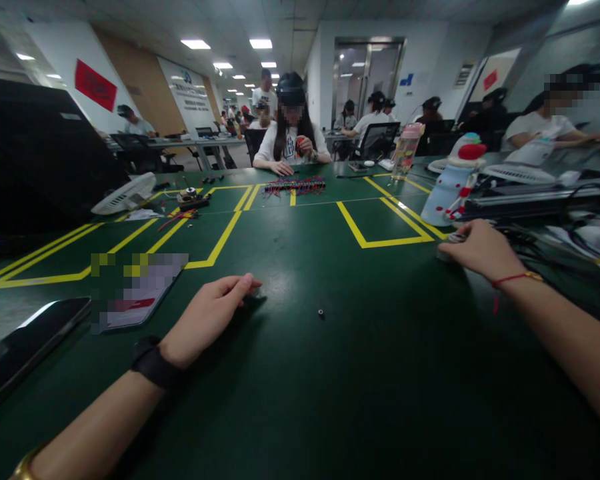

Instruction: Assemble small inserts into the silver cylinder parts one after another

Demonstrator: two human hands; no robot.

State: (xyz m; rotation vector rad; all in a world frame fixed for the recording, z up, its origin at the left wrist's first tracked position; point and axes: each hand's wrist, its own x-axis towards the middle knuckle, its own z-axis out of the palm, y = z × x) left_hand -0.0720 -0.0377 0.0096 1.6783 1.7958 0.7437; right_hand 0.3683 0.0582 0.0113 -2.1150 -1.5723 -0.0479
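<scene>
My left hand is over the green table, its thumb and fingers drawn together. A small, pale, shiny bit shows by the fingertips, too unclear to name. Farther right, my right hand has its fingers closed around a small round grey-white thing at the table surface; the hand covers most of it. Between the two hands lies a tiny metal ring-shaped piece, touched by neither. Just behind my right hand stands a light-blue snowman-shaped bottle with red decorations.
Two phones, one dark and one with a lit screen, lie at left. Yellow tape marks the table. A wire bundle lies before a seated person. Black cables and a pink-lidded bottle are at right.
</scene>
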